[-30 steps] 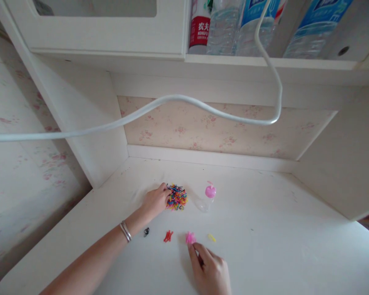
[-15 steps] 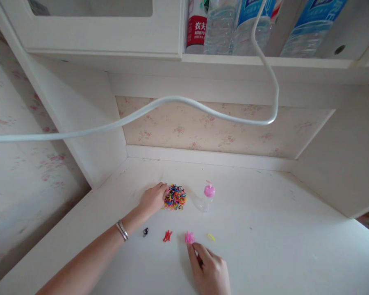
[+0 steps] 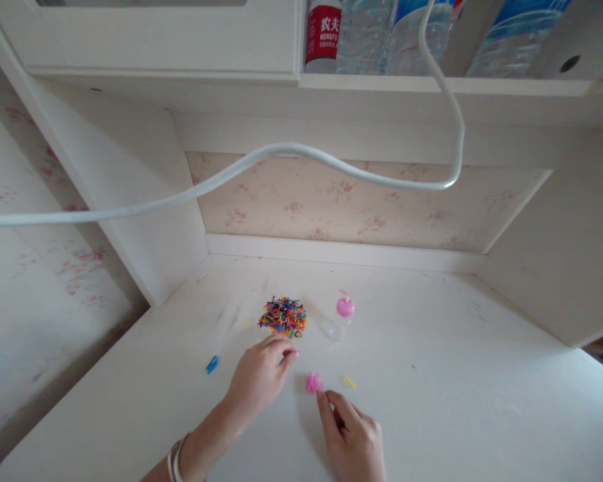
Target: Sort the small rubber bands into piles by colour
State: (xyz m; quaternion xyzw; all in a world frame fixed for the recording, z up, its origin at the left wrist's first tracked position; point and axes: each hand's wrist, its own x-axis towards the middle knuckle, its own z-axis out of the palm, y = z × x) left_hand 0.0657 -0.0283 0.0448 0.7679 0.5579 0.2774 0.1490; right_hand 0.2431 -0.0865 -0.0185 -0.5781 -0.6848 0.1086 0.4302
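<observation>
Our left hand [image 3: 261, 378] has come back from the mixed pile of bands [image 3: 283, 316], fingertips drawn together; we cannot tell if they grip anything. Nearest us, the right hand [image 3: 352, 438] lies loosely curled, clasping nothing, its forefinger touching the pink bands [image 3: 313, 383]. A yellow band [image 3: 348, 381] sits just beside them, and a blue band [image 3: 212, 364] lies well left on the bench [image 3: 457, 375]. Further off, a pink-capped bottle [image 3: 338, 321] lies beside the pile.

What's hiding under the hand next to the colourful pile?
Only white desk shows around the left hand; whatever lies beneath it is covered. The rubber band pile sits just beyond it.
</observation>
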